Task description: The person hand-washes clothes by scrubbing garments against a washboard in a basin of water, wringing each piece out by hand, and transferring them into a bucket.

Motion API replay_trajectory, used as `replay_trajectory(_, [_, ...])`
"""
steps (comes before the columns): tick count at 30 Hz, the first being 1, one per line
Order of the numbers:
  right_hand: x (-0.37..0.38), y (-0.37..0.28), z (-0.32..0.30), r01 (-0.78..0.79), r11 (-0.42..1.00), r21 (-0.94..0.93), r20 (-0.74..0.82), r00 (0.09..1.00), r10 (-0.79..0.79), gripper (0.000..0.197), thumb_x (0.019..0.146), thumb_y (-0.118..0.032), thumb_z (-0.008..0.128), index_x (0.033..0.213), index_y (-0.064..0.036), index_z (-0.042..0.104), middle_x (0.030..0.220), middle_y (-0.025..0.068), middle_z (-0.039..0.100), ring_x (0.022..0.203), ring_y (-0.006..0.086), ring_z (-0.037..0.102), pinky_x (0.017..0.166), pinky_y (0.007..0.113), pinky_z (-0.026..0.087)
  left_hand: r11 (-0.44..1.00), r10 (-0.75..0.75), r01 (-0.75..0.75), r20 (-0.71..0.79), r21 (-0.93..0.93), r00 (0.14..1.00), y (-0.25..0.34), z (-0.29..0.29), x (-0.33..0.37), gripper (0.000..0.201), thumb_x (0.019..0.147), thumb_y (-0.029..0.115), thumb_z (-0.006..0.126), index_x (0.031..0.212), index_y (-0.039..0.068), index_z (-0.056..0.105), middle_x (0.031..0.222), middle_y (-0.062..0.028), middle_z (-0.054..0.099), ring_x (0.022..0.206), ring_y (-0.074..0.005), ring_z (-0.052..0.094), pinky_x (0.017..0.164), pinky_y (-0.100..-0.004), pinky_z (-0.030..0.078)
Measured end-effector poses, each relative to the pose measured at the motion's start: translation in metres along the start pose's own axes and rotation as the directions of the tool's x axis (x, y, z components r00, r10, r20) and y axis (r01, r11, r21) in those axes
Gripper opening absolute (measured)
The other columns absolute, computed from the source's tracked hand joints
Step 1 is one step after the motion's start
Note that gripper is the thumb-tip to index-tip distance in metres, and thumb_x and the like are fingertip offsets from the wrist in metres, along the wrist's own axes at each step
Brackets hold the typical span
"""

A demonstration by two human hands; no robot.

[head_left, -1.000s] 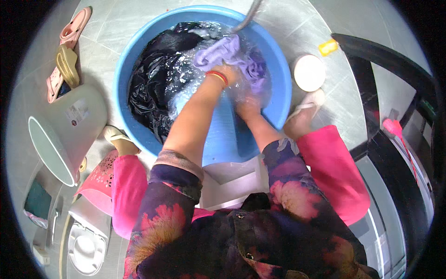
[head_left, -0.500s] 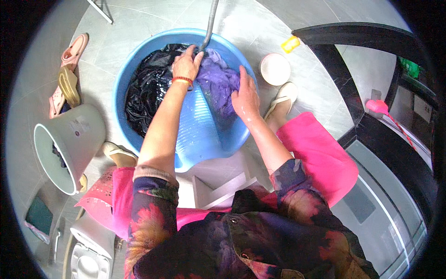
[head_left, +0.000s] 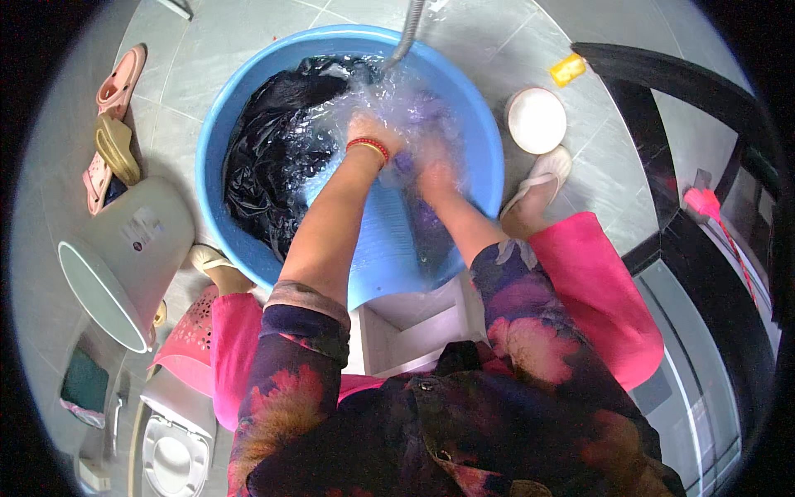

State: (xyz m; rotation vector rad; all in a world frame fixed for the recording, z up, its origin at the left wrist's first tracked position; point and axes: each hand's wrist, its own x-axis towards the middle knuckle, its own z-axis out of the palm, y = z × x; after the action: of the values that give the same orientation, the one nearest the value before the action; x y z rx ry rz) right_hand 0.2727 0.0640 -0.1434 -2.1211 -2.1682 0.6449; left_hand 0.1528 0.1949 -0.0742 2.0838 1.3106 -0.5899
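Note:
A big round blue basin (head_left: 489,157) with a ridged washboard slope (head_left: 383,228) holds water, dark clothes and a purple cloth. Over its far rim hangs a grey hose (head_left: 407,35), its lower end at the churning, splashing water. My left hand (head_left: 374,131), a red beaded bracelet at its wrist, is in the splash near the top of the slope. Close to its right, my right hand (head_left: 436,172) is down by the purple cloth (head_left: 404,161), which shows only in patches. Motion and water smear the fingers of both hands. Black wet clothes (head_left: 273,124) fill the basin's left side.
A pale bucket (head_left: 153,224) lies tipped at the left, with pink clogs (head_left: 122,79) beyond it. Right of the basin are a white round bowl (head_left: 537,121) and a yellow object (head_left: 567,70). A small toilet (head_left: 175,447) is at lower left.
Both hands have come together at the middle of the basin; the right one has left the right-hand wall. The water now splashes and churns, and the purple cloth is mostly blurred.

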Motion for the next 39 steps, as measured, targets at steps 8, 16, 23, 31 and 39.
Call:
replay_trajectory(8, [0.029,-0.03,-0.041,0.058,0.994,-0.089,0.31,0.95,-0.028,0.041,0.079,-0.018,0.051,0.119,-0.009,0.048,0.118,0.0211,0.048,0.108,0.0365,0.048,0.09,0.042,0.041,0.984,-0.033,0.004,-0.164,-0.176,0.986,-0.035,0.017,-0.034,0.04,0.081,0.034,0.049,0.113,0.012,0.056,0.119,-0.0125,0.052,0.108,-0.032,0.05,0.093,-0.0433,0.038])
replay_trajectory(16, [0.015,-0.064,-0.096,-0.579,0.412,0.704,0.524,0.814,0.249,0.04,0.068,-0.009,0.061,0.107,-0.0025,0.056,0.095,0.0172,0.061,0.08,0.0263,0.061,0.072,0.036,0.049,0.624,-0.219,-0.159,-0.366,-0.765,0.904,-0.03,0.063,-0.144,0.065,0.074,0.04,0.065,0.125,0.005,0.043,0.128,-0.0224,0.041,0.118,-0.035,0.039,0.099,-0.04,0.032])
replay_trajectory(23, [-0.017,-0.155,-0.245,-0.416,0.276,0.867,0.444,0.895,-0.044,0.027,0.075,-0.001,0.054,0.102,0.0028,0.054,0.1,0.0124,0.056,0.093,0.0223,0.056,0.085,0.031,0.045,0.285,-0.265,-0.497,-0.566,-0.819,0.781,0.007,0.015,-0.213,0.095,0.059,0.038,0.076,0.134,0.005,0.029,0.125,-0.0231,0.042,0.118,-0.0331,0.04,0.1,-0.0374,0.031])
replay_trajectory(31, [-0.061,-0.236,-0.339,-0.2,0.192,0.961,0.246,0.935,-0.257,0.031,0.084,-0.007,0.049,0.112,0.0063,0.051,0.109,0.0149,0.054,0.099,0.0223,0.054,0.09,0.034,0.043,0.59,-0.496,-0.393,-0.701,-0.705,0.513,0.004,-0.035,-0.32,0.039,0.075,0.008,0.05,0.113,0.003,0.053,0.11,-0.0174,0.055,0.101,-0.0337,0.053,0.088,-0.04,0.042])
replay_trajectory(39, [-0.044,-0.087,-0.198,-0.526,0.536,0.661,0.456,0.848,0.269,0.02,0.086,-0.011,0.041,0.092,-0.0071,0.059,0.065,0.0061,0.055,0.045,0.016,0.05,0.039,0.029,0.042,0.579,-0.654,0.142,-0.353,-0.803,0.669,-0.011,0.04,-0.356,0.021,0.078,0.011,0.046,0.09,0.004,0.061,0.087,-0.0203,0.062,0.084,-0.035,0.06,0.074,-0.044,0.048])
